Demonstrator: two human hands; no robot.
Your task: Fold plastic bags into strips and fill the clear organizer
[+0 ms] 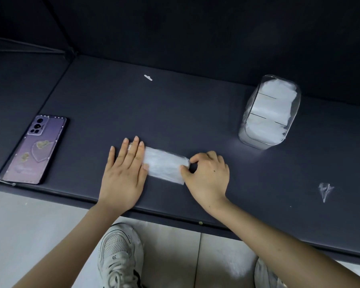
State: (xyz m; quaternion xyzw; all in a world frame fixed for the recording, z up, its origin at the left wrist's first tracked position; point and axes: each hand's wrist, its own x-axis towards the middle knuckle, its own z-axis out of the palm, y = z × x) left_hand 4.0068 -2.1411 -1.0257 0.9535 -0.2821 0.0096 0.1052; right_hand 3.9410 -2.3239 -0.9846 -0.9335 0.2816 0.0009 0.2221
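A folded white plastic bag strip (pixel 164 164) lies flat on the dark table (pixel 195 113), near its front edge. My left hand (pixel 125 173) presses flat on the strip's left end with straight fingers. At the strip's right end, my right hand (pixel 206 173) pinches the edge between thumb and curled fingers. The clear organizer (pixel 269 113) lies on its side at the right, apart from both hands, with white folded bags filling its compartments.
A purple phone (pixel 35 150) lies face down at the table's left. A small white plastic tab (pixel 148 77) sits further back, and a crumpled clear scrap (pixel 325 191) lies at the right. Below the table edge, white sneakers (pixel 119 256) stand on a tiled floor.
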